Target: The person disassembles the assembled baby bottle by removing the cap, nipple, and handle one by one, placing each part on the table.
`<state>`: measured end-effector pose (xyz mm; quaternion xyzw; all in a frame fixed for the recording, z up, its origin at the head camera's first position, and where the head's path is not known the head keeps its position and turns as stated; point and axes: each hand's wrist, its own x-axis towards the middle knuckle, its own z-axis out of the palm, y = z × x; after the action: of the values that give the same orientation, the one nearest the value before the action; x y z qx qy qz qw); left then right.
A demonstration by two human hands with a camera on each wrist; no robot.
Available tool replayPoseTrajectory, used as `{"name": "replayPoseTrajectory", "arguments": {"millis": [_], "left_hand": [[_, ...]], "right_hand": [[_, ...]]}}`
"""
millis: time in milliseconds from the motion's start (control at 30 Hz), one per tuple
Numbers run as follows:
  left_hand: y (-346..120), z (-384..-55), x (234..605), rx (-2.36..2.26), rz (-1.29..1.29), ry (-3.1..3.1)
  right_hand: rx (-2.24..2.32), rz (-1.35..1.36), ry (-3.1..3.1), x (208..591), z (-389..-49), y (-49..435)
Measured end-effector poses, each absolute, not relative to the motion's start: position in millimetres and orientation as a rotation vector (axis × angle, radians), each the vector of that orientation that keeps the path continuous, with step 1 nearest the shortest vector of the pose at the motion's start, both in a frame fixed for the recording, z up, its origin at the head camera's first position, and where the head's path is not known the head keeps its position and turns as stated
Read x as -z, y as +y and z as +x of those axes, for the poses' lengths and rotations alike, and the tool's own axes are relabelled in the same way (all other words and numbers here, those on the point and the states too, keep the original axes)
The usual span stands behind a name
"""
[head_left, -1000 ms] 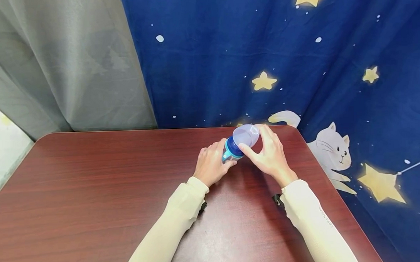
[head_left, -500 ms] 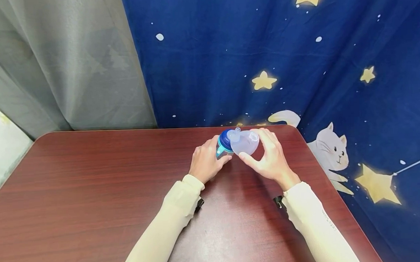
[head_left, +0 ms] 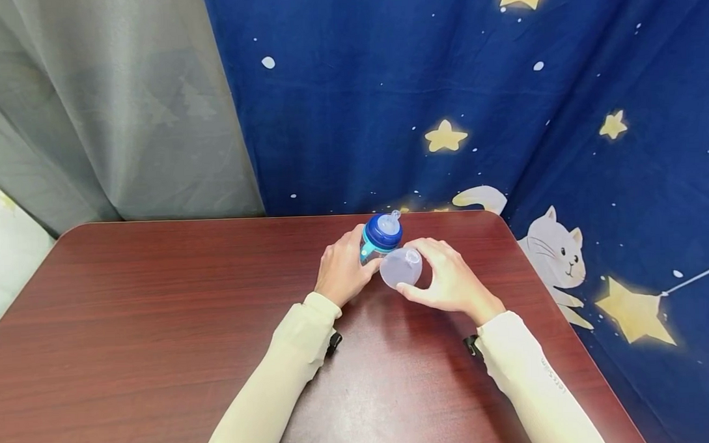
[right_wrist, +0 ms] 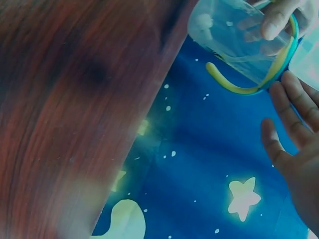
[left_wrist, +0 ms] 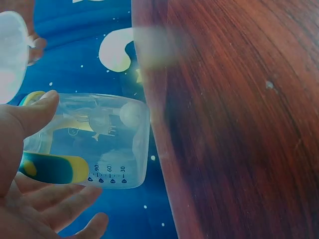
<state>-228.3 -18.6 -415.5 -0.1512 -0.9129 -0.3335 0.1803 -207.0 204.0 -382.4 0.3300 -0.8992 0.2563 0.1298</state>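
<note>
A clear baby bottle with a dark blue collar [head_left: 380, 239] and a translucent nipple [head_left: 391, 223] is held near the far table edge. My left hand [head_left: 343, 267] grips it around its side, thumb across the front. Measuring marks and a teal-and-yellow handle [left_wrist: 55, 168] show on the bottle [left_wrist: 119, 134] in the left wrist view. My right hand [head_left: 450, 280] pinches a translucent dome cap [head_left: 400, 272] between thumb and fingers, just to the front right of the bottle. In the right wrist view the cap [right_wrist: 308, 59] is partly cut off by the frame.
The reddish-brown wooden table [head_left: 158, 319] extends widely to the left and front. Behind it hang a grey curtain [head_left: 139, 111] and a blue curtain [head_left: 356, 104] with stars and a white cat [head_left: 561, 250]. Each wrist has a dark strap.
My right hand has drawn the cap off the bottle's top and moved it toward me, uncovering the nipple. My left hand has shifted slightly left with the bottle, which now stands more upright.
</note>
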Motion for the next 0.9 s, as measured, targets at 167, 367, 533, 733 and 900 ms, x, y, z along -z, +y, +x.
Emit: {"name": "replayPoseTrajectory", "arguments": {"millis": [167, 367, 533, 733, 900], "left_hand": [[-17.8, -226.7, 415.1, 0.966, -0.428, -2.579], [-16.3, -224.9, 415.4, 0.991, -0.422, -2.583], [-16.4, -224.7, 416.5, 0.993, -0.425, -2.582], [-16.5, -225.4, 418.7, 0.971, -0.444, -2.583], [-16.9, -227.0, 419.7, 0.963, -0.449, -2.590]], "right_hand": [[-0.631, 0.937, -2.742, 391.2, -206.5, 204.0], [-0.551, 0.904, -2.867, 400.5, -206.5, 201.5], [-0.508, 0.904, -2.924, 407.3, -208.6, 199.3], [-0.428, 0.948, -2.952, 414.2, -211.0, 196.3], [-0.386, 0.960, -2.964, 418.1, -211.5, 194.3]]}}
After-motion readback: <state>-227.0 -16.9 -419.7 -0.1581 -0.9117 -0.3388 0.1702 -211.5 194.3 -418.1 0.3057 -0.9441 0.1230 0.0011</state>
